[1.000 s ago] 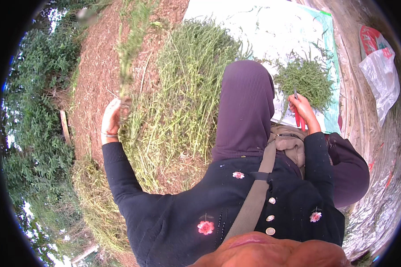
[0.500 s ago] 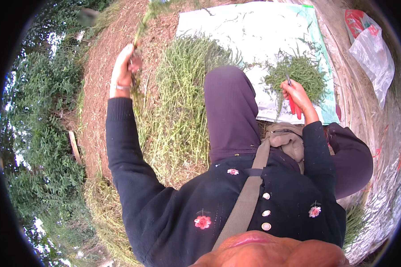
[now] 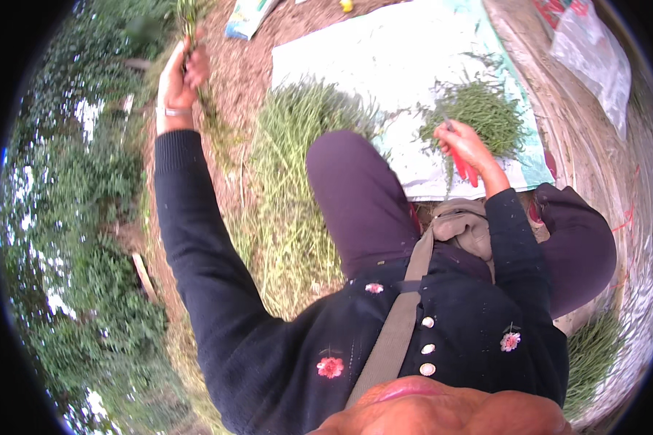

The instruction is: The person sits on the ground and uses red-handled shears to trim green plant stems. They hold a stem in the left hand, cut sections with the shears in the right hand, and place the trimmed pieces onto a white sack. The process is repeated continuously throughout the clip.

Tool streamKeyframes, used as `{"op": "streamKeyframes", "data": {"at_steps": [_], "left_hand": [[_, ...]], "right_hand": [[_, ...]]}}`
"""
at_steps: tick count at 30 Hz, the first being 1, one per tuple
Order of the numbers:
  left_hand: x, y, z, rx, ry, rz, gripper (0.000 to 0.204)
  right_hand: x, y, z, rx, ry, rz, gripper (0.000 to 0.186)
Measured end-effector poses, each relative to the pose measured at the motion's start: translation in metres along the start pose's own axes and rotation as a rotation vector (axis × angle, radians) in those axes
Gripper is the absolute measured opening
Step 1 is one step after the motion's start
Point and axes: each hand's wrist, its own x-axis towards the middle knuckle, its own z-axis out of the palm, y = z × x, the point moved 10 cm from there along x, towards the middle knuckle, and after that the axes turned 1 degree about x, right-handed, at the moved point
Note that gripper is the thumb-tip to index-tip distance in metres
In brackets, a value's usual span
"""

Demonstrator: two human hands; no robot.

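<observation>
- Head view: holds a bunch of green stems in the left hand, high and well out to the left; loses the bunch's upper ends past the top edge.
- Wraps the left hand's curled fingers around the stems, with stalks trailing blurred below the fist; cannot tell how tight.
- Curls the right hand around red-handled clippers, at the near edge of a pile of cut sprigs; hides part of the tool behind the fingers, with a small grey tip showing; cannot tell whether blades stand apart.
- Hides part of a heap of long stalks behind a raised knee in smooth purple trousers; cuts off a blue-and-white packet and a small yellow object at the top edge, too little of either to identify.
- Mixes textures: feathery, rounded pile on a flat white sheet with a pale green border; coarse, straw-like stalks between sheet and left arm; knitted black cuff below a thin bracelet; woven tan strap slanting across a black jacket with pink flowers and round buttons.
- Sets a crumpled clear plastic bag beyond the sheet to the right, on wrinkled, shiny sheeting; bunches brown cloth between the legs, near the right forearm.
- Lines the far left with leafy bushes, blurred and bent toward the rim.
</observation>
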Motion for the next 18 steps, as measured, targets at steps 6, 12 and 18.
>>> {"op": "streamKeyframes", "data": {"at_steps": [6, 12, 18], "left_hand": [[0.01, -0.073, 0.015, -0.041, 0.043, -0.154, 0.025], [-0.022, -0.127, 0.047, 0.023, -0.099, -0.179, 0.029], [-0.044, -0.171, 0.067, -0.038, -0.275, -0.252, 0.031]], "right_hand": [[0.0, -0.033, -0.013, 0.091, 0.083, -0.114, 0.019], [-0.011, -0.098, -0.034, 0.285, 0.162, -0.4, 0.038], [0.006, -0.089, -0.046, 0.561, 0.185, -0.343, 0.062]]}}
